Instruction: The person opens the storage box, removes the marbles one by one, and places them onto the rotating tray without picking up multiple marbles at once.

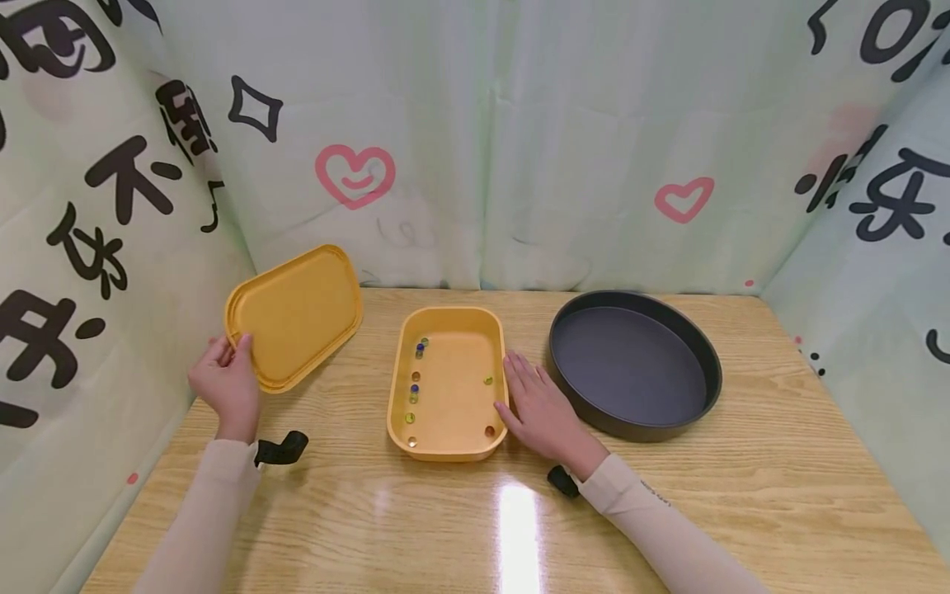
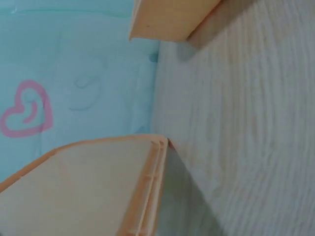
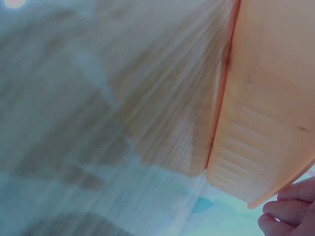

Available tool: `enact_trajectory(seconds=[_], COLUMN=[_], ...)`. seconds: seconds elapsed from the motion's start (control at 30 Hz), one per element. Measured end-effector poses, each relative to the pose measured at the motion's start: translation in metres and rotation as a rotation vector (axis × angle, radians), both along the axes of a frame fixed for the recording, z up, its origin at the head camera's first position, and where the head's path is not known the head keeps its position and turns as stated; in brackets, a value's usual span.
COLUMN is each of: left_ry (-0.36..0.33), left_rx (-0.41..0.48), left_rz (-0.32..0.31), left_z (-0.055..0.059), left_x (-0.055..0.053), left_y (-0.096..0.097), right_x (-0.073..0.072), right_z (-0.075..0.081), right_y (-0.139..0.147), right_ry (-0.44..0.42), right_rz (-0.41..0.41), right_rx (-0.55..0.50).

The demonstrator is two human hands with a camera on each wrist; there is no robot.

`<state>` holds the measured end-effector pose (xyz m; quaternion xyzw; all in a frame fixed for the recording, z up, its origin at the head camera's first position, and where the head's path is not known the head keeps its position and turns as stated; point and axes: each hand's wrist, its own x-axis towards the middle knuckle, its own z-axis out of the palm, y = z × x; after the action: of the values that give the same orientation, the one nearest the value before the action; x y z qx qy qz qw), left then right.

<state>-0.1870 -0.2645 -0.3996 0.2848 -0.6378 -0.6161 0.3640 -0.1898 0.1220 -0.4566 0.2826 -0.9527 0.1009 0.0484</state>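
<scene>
My left hand [image 1: 228, 386] pinches the near left edge of a yellow plastic lid [image 1: 297, 318], thumb on top. The lid is raised and tilted over the left part of the table; the left wrist view shows its rim [image 2: 156, 172] from the side. A yellow rectangular box [image 1: 453, 404] stands uncovered at the middle. Inside it lie several small glass marbles [image 1: 414, 388], mostly along the left wall, with a couple at the right. My right hand [image 1: 542, 412] rests against the box's right side, fingers extended; in the right wrist view the fingertips [image 3: 290, 209] are at the rim.
A round dark grey pan [image 1: 634, 363] stands right of the box, close to my right hand. The wooden table [image 1: 356, 528] reaches back to a pale printed curtain [image 1: 519, 165], which also hangs along both sides.
</scene>
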Motion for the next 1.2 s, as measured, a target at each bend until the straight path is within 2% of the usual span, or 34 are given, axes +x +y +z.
enact_trajectory(seconds=[0.1,0.17,0.2,0.4,0.5,0.67,0.8,0.97,1.07,1.2], left_ry=[-0.026,-0.073,-0.116,-0.451,-0.584,-0.756,-0.809,-0.863,-0.919,-0.971], left_rx=[0.033,-0.006,-0.051,-0.462,-0.535,-0.543,-0.547,-0.624,-0.694,-0.742], left_rz=[-0.002,-0.017,-0.025,-0.085,-0.167,-0.355,-0.508,-0.66,-0.695,-0.691], left_z=[-0.006,-0.009,-0.01,-0.021,-0.028,-0.034,-0.035,-0.035,-0.035,-0.039], left_x=[0.001,0.002,0.003,0.011,0.014,0.016,0.012,0.001,-0.006,-0.015], left_y=[-0.004,-0.006,-0.009,-0.028,-0.041,-0.065,-0.082,-0.096,-0.1,-0.102], right_x=[0.0,0.0,0.0,0.0,0.0,0.0,0.0,0.001,0.001,0.001], right_z=[0.0,0.001,0.001,0.003,0.002,0.002,0.002,0.003,0.003,0.003], right_y=[0.0,0.0,0.0,0.0,0.0,0.0,0.0,0.001,0.001,0.001], right_ry=[-0.004,-0.006,-0.009,-0.019,-0.021,-0.015,-0.013,-0.018,-0.021,-0.02], right_rz=[0.002,0.002,0.002,-0.002,0.001,0.004,0.003,0.002,0.003,0.006], right_rx=[0.0,-0.003,-0.003,-0.012,-0.014,-0.012,-0.009,-0.013,-0.019,-0.026])
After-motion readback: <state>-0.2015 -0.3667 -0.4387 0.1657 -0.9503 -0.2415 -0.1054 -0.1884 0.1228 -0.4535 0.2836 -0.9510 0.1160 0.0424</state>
